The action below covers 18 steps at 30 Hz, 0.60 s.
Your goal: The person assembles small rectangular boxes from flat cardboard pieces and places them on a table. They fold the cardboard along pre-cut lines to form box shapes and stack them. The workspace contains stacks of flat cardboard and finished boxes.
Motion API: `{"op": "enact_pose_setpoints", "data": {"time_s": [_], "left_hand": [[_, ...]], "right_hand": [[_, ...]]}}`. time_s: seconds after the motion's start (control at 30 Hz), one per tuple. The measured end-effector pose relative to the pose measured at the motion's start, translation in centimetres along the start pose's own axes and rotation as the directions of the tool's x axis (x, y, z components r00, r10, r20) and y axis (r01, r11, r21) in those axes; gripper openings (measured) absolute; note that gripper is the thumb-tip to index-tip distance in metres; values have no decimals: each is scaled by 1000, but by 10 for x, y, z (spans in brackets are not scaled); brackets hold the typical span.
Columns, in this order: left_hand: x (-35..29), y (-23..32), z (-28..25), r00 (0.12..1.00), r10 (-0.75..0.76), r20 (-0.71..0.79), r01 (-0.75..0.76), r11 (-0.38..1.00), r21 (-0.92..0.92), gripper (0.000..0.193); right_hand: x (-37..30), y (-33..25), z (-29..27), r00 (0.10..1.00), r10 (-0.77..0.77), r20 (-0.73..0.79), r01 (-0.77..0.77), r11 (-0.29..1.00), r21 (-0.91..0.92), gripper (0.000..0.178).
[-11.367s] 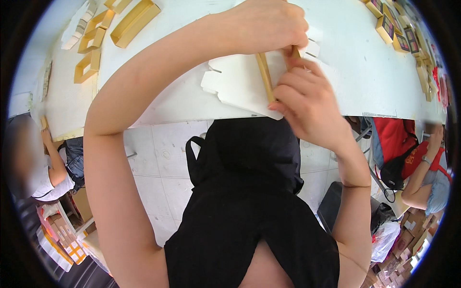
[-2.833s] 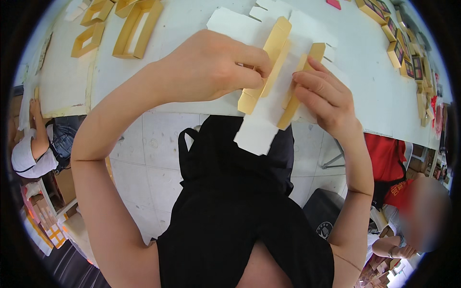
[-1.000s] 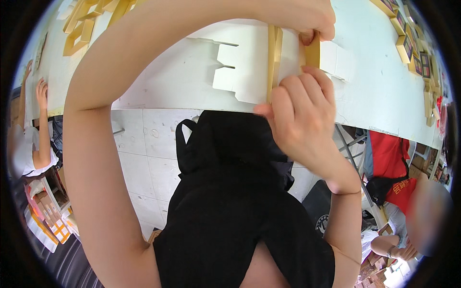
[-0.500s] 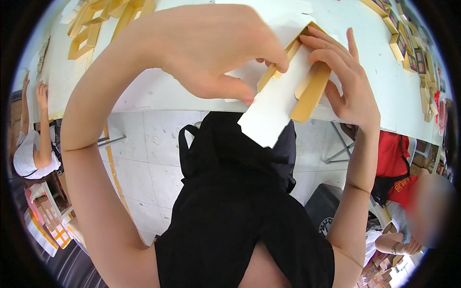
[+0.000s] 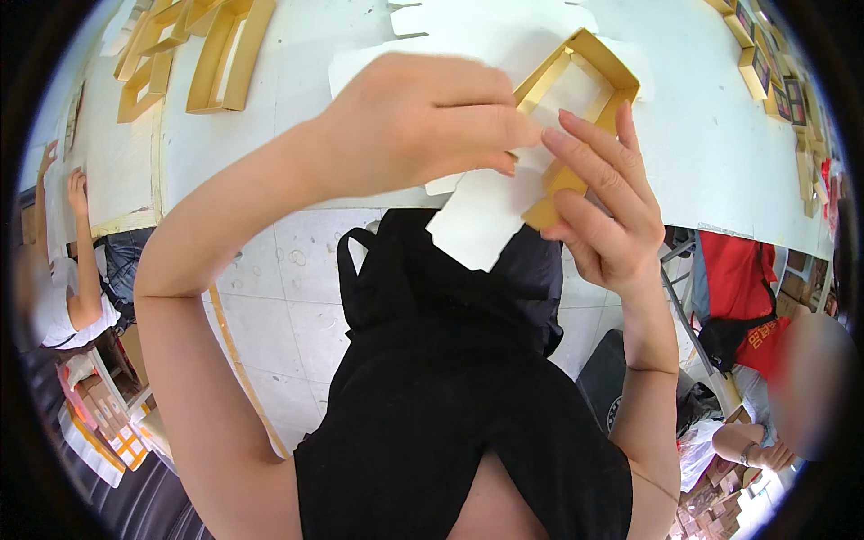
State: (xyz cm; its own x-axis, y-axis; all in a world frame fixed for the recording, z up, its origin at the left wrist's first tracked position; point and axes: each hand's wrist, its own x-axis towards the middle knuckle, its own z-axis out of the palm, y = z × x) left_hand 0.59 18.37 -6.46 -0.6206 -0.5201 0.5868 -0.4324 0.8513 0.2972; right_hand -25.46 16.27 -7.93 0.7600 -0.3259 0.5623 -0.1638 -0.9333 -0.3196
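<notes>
A partly folded gold cardboard box is between my hands at the table's near edge. Its far end and long sides stand up, while a white flap at the near end lies flat and juts past the edge toward me. My left hand pinches the left wall near its near end, its fingers covering that spot. Curled round the right wall is my right hand, with the thumb and fingers close to the near corner.
Flat white card sheets lie beyond the box. Several empty gold box trays rest at the far left. Gold boxes with dark contents line the far right. Other people's arms show at the left; another person sits at the right.
My right hand has slid from the box's far corner toward its near end. The far end now shows as an upright wall. My left hand has moved slightly right, along the left wall.
</notes>
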Motion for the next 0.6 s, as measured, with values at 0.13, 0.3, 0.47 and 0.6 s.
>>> {"op": "enact_pose_setpoints", "data": {"time_s": [0.13,0.3,0.47,0.6], "left_hand": [[-9,14,8,995,91,-37,-86,989,117,20],[-12,16,0,996,79,42,-83,992,98,22],[-3,26,-12,979,14,206,-22,999,39,31],[-1,27,-4,995,-46,83,45,999,22,27]], "right_hand": [[10,-7,20,986,81,-145,-85,996,-19,30],[7,-14,19,972,168,-162,-170,985,-1,29],[4,-13,21,977,108,-185,-115,993,-25,26],[11,-16,6,976,198,-93,-183,972,147,17]]}}
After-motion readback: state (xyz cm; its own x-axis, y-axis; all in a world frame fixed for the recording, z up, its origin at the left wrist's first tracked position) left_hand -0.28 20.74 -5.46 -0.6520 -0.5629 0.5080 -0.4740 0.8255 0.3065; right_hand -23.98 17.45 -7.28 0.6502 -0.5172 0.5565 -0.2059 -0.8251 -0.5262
